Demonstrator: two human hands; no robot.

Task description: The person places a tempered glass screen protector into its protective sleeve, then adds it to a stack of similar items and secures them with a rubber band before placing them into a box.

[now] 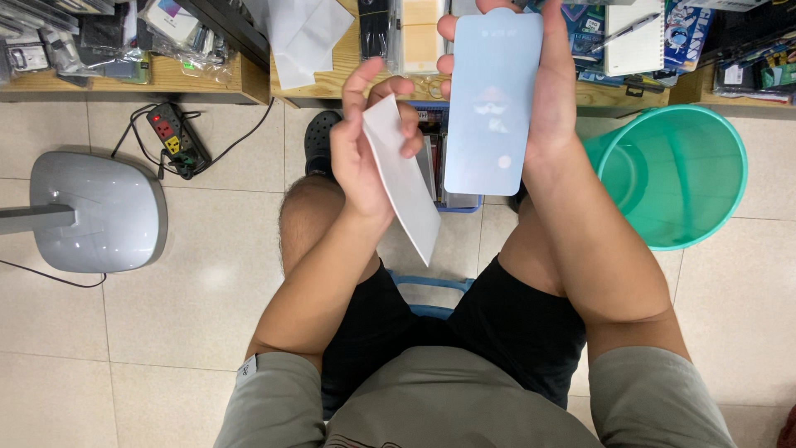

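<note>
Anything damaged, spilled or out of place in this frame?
Nothing stands out. The right hand holds a pale blue sheet flat and whole; the left hand holds a white strip. The green bin stands upright.

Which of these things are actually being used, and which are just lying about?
In use:
- pale blue rounded rectangular sheet, held in right hand
- white flat paper sleeve, held in left hand

Lying about:
- green plastic waste bin
- grey fan base
- black power strip
- spiral notebook
</note>
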